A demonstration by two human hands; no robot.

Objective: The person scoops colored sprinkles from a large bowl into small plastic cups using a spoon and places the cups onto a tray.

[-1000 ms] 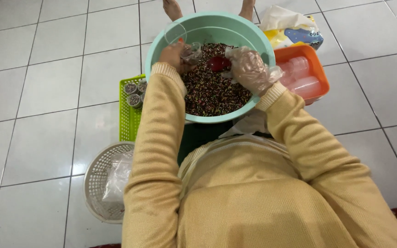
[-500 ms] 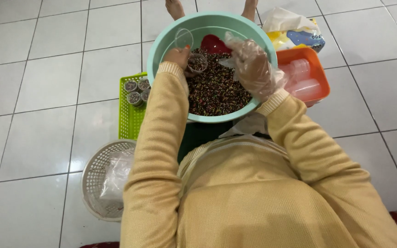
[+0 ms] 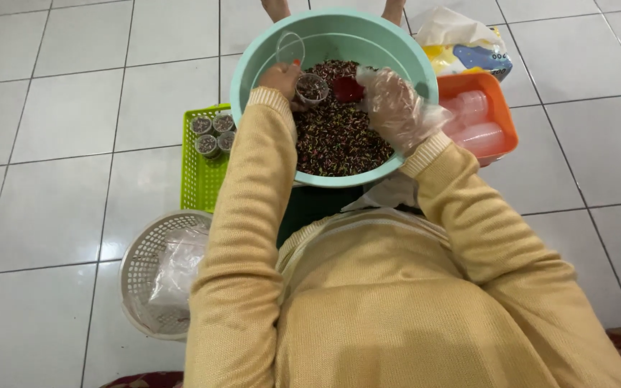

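A mint-green basin [image 3: 397,54] in front of me holds a dark speckled mix [image 3: 339,140]. Over it my left hand [image 3: 282,77] grips a small clear cup [image 3: 312,88] that is filled with the mix, its hinged lid standing open. My right hand [image 3: 395,106], inside a thin clear plastic glove, holds a small red scoop [image 3: 348,89] just right of the cup's rim. Both yellow knit sleeves reach forward over the basin.
A green basket [image 3: 197,172] at the left holds several filled cups [image 3: 211,133]. An orange tray [image 3: 501,108] of empty clear cups sits right of the basin, with a plastic bag [image 3: 461,43] behind it. A white round basket [image 3: 152,280] with plastic bags lies lower left. Someone's bare feet [image 3: 276,8] show beyond the basin.
The red scoop went to the basin's far side and has come back beside the cup. The cup in my left hand now looks full.
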